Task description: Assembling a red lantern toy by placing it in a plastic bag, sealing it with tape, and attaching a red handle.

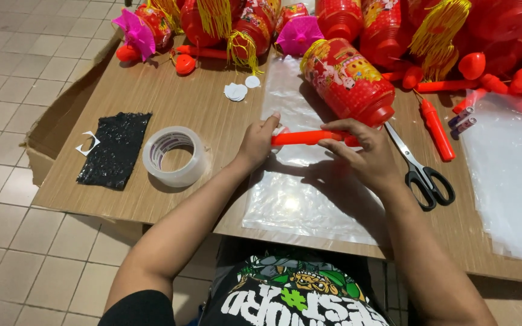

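Observation:
My left hand (257,143) and my right hand (364,151) both grip a red plastic stick (302,137), held level above a clear plastic bag (297,199) on the brown table (170,102). The left hand pinches the stick's left end, the right hand closes over its right part. Just beyond the stick lies a red lantern (347,80) with gold print, on its side.
A roll of clear tape (175,156) and a black glittery sheet (116,148) lie to the left. Black-handled scissors (421,169) sit right of my hands. More red lanterns, tassels, red sticks (437,128) and a stack of clear bags (509,175) crowd the back and right.

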